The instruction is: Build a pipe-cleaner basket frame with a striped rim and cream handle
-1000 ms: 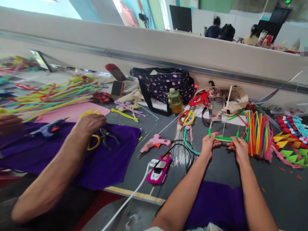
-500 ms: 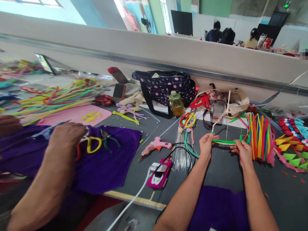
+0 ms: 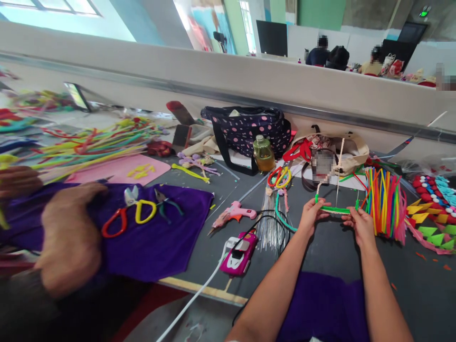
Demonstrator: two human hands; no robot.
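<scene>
Both my hands hold one green pipe cleaner (image 3: 335, 209) stretched level between them above the dark grey table (image 3: 409, 280). My left hand (image 3: 310, 214) pinches its left end, where a short piece turns upward. My right hand (image 3: 360, 224) pinches its right end, which also bends up. A bundle of bright pipe cleaners (image 3: 386, 202) stands just right of my right hand. A teal wire loop (image 3: 281, 219) and thin silvery wires (image 3: 268, 223) lie left of my left hand.
A co-worker's hand (image 3: 69, 235) rests on a purple cloth (image 3: 156, 240) with scissors (image 3: 128, 213) and pliers (image 3: 167, 205). A pink glue gun (image 3: 235, 212), a pink car-shaped object (image 3: 239, 251), a spotted bag (image 3: 249, 128) and a bottle (image 3: 264, 153) sit nearby. Paper triangles (image 3: 432, 225) lie at the right.
The co-worker's hand has drawn back from the scissors toward the near edge, uncovering them. My hands keep holding the green pipe cleaner, barely shifted.
</scene>
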